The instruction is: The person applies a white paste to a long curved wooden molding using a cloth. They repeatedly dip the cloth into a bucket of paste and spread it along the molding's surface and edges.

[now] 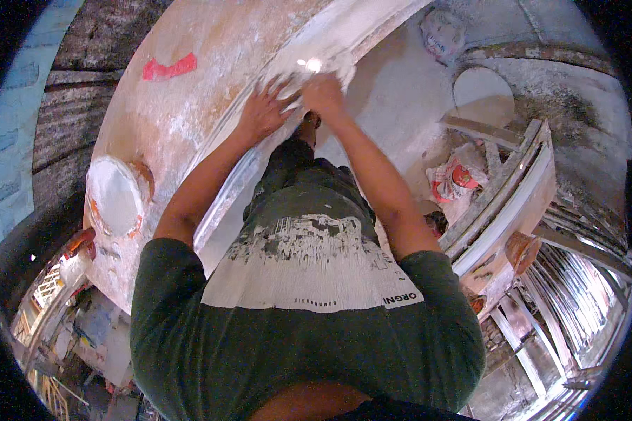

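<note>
My left hand (pixel 263 109) rests with spread fingers on a wet white strip (pixel 242 112), which looks like plaster moulding along the edge of a large curved worktop (pixel 203 31). Close beside it, my right hand (pixel 323 97) is curled and pressed down on the same strip, slightly blurred. Whatever lies under its fingers is hidden. A bright, glossy patch of light shows on the white stuff just beyond both hands.
On the worktop lie a red scrap (pixel 170 67) and, at its left end, a white-crusted bucket (pixel 116 196). To the right are a crumpled red-and-white bag (pixel 456 179), a pale round disc (pixel 483 95), a clear plastic bag (pixel 442 35) and a second long curved bench (pixel 502 224).
</note>
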A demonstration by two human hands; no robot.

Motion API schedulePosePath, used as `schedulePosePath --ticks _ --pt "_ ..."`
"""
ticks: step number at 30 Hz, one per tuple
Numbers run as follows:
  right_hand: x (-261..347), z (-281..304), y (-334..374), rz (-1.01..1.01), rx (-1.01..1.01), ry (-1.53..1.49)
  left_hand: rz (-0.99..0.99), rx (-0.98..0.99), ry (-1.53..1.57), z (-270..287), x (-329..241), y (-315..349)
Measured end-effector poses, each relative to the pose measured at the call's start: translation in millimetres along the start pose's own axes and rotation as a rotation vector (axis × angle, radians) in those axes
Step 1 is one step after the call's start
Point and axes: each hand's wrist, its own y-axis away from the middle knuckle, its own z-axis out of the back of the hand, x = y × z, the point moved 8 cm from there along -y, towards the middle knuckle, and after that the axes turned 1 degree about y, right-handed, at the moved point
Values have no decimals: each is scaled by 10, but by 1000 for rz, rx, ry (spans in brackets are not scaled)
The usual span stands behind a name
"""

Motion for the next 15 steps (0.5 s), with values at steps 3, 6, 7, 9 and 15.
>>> schedulePosePath --ticks 3,6,7,9,15 --pt "-1206 226 -829 60 -51 285 -48 -179 26 160 -81 -910" --pt "-1629 1051 -1235 -236 -29 -220 56 -220 75 79 108 -1288" --pt "-1611 1272 -1233 -144 -43 -13 60 -234 52 97 128 -1356" --pt "-1536 1390 -1220 47 -50 369 92 -177 131 20 206 -1280" --pt "-596 622 -137 -14 -117 -55 20 241 161 -2 24 -470"
